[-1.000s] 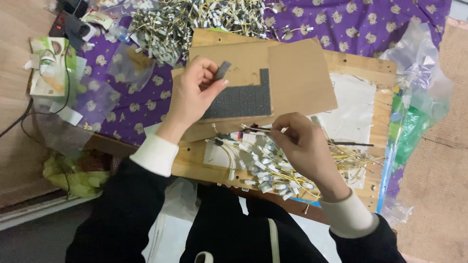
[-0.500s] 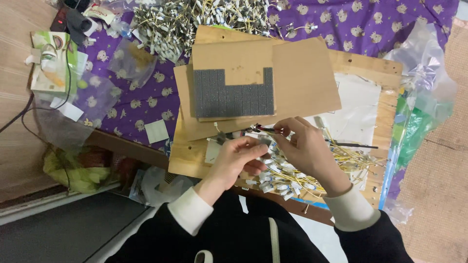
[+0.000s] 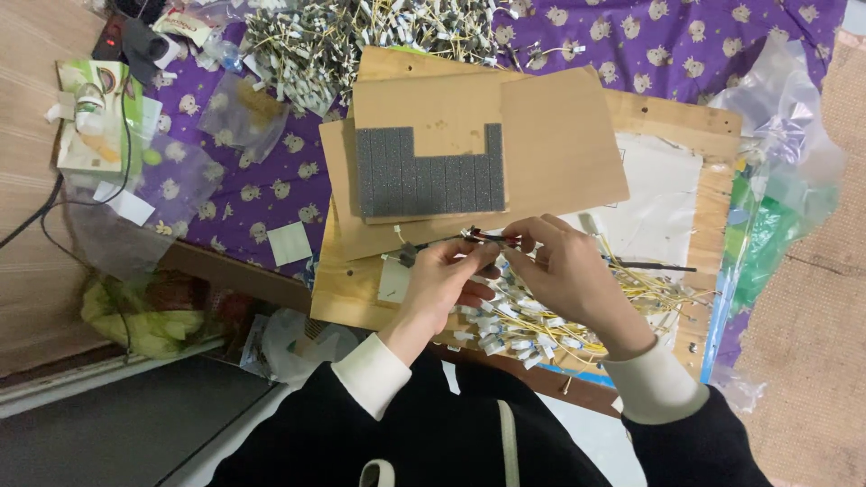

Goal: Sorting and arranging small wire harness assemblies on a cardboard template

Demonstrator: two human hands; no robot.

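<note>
Both hands have closed in a little more since half a second back; a second ago the left hand was up at the grey pad sheet, holding a dark piece. Now left hand (image 3: 448, 281) and right hand (image 3: 561, 271) sit close together at the near edge of the cardboard sheets (image 3: 559, 153), fingertips nearly meeting.

Held between them: a thin wire piece (image 3: 469, 239), dark with a red stretch near the right hand. Long axis runs left–right, almost level, the left end dipping slightly toward the near side. That left end carries a small dark tip and sticks out past the left fingers; the right end is lost under the right hand's fingertips. Left thumb and forefinger pinch it near the middle. Right fingers are curled around its right part, pinching; the exact contact is hidden.

Grey foam pad sheet (image 3: 428, 183) lies on the cardboard, just beyond the hands, with a notch cut out of its far edge; unchanged from the earlier frame. A heap of white-tagged yellow wires (image 3: 519, 329) lies under and near the hands on the wooden board (image 3: 672, 117). A larger pile of similar wires (image 3: 361, 36) sits far off on the purple patterned cloth (image 3: 271, 194). Clear plastic bag (image 3: 780, 153) at the right. Green tissue box (image 3: 95, 113) far left.
</note>
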